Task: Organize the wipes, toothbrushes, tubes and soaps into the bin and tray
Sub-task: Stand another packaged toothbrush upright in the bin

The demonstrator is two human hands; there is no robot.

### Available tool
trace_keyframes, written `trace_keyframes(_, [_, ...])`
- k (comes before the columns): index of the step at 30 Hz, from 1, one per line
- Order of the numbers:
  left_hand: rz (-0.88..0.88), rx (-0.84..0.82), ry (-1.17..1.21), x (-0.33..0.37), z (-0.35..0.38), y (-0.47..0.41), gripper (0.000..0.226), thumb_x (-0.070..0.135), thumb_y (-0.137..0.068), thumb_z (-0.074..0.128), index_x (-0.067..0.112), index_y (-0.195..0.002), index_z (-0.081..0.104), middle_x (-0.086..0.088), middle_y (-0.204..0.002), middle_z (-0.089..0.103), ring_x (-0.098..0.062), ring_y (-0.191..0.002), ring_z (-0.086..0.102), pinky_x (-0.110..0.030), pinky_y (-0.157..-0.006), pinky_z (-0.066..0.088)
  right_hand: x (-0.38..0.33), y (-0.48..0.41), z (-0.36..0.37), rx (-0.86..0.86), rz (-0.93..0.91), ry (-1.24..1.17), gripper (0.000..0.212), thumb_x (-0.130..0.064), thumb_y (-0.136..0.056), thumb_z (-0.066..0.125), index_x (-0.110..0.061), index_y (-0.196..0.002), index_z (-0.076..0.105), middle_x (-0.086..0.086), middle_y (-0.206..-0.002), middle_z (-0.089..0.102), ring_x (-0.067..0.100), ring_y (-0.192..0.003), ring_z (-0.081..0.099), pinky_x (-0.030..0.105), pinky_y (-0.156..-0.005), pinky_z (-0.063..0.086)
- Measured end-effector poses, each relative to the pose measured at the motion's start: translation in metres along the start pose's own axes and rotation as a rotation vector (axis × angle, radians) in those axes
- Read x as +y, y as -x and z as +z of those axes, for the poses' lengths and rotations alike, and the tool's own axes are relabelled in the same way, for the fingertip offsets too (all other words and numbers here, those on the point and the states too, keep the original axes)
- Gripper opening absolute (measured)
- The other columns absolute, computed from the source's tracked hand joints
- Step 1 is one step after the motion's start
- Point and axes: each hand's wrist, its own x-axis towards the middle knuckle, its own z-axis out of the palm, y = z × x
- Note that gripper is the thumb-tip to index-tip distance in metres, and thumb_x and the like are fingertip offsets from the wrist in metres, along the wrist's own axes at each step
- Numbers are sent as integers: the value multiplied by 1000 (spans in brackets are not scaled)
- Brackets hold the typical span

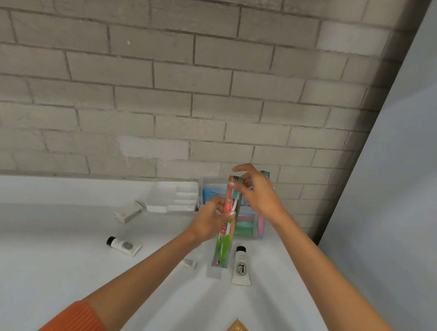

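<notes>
A wrapped soap (127, 211) and a small tube (123, 246) lie on the white counter (45, 256) at left, with the white tray (175, 197) behind them by the wall. The left hand (210, 222) grips the middle of a packaged toothbrush (224, 241), held upright above the counter in front of the clear bin (210, 184). The right hand (258, 196) touches the pack's top; whether it pinches there cannot be told. A second tube (241, 267) lies on the counter just right of the pack's lower end.

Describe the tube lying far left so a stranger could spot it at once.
On the white table, look left of the person's arms. The tube lies there, black cap pointing left. The other tube lies right of the held toothbrush pack.
</notes>
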Motion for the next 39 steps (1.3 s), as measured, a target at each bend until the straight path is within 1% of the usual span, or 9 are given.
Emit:
trace_keyframes(4, [132, 44, -59, 23, 0, -26, 11, 10, -90, 58, 9, -94, 48, 8, -77, 49, -10, -72, 50, -14, -64, 43, -3, -21, -18, 108, -54, -40, 23, -16, -86, 64, -10, -107, 58, 4, -83, 59, 18, -70, 55, 8, -58, 41])
trace_keyframes(9, [193, 90, -85, 45, -1, -59, 12, 16, -91, 57, 11, -94, 47, 9, -76, 51, -11, -70, 52, -25, -68, 44, -4, -53, -36, 174, -90, -94, 17, -15, -86, 63, -11, -102, 58, 0, -88, 60, 4, -70, 53, 3, -61, 40])
trace_keyframes(15, [254, 173, -39, 51, 1, -98, 11, 17, -91, 56, 11, -96, 49, 5, -80, 55, -16, -74, 53, -22, -66, 46, 7, -89, -44, 199, -189, -97, 16, -17, -87, 62, -14, -102, 58, 2, -101, 63, 6, -80, 55, 10, -70, 42])
trace_keyframes(19, [247, 215, -13, 37, 12, -117, 12, 16, -91, 57, 11, -93, 47, -1, -81, 58, -16, -70, 54, -35, -73, 49, 26, -104, -36, 183, -223, -67, 16, -16, -87, 62, -14, -103, 59, 3, -105, 62, 9, -88, 55, 7, -73, 41])
trace_keyframes(22, [234, 167, -60, 21, 22, -123, 13, 18, -93, 54, 11, -92, 43, 0, -80, 56, -12, -68, 53, -20, -63, 45, 46, -106, -26, 151, -202, -49, 16, -13, -86, 62, -12, -102, 60, 5, -104, 63, 6, -87, 54, 5, -75, 41])
trace_keyframes(25, [158, 70, -86, 4, 31, -126, 33, 40, -86, 54, 11, -92, 40, -10, -88, 54, -17, -71, 53, -22, -59, 43, 73, -104, -12, 109, -137, 27, 15, -20, -86, 63, -18, -101, 61, 2, -103, 64, 15, -96, 53, 32, -92, 42])
trace_keyframes(27, [86, 9, -102, -6, 34, -128, 45, 51, -79, 53, 12, -95, 38, -6, -84, 53, -17, -71, 54, -18, -56, 45, 88, -100, -5, 99, -76, 121, 16, -27, -86, 62, -23, -101, 61, -3, -104, 64, 15, -101, 47, 37, -91, 31])
trace_keyframes(31, [-46, -56, -156, -23, 37, -135, 22, 14, -89, 59, 10, -99, 40, -5, -82, 56, -22, -84, 56, -24, -61, 42, 101, -94, 3, 82, -50, 207, 20, -31, -85, 63, -25, -104, 61, -11, -100, 61, 11, -102, 38, 33, -79, 18])
trace_keyframes(39, [-163, -83, -242, -31, 40, -141, 30, 18, -88, 60, 5, -112, 49, -16, -116, 63, -18, -90, 51, -28, -78, 38, 111, -96, 17, 50, -33, 317, 20, -30, -87, 60, -25, -105, 59, -8, -108, 62, 16, -117, 37, 30, -82, 10])
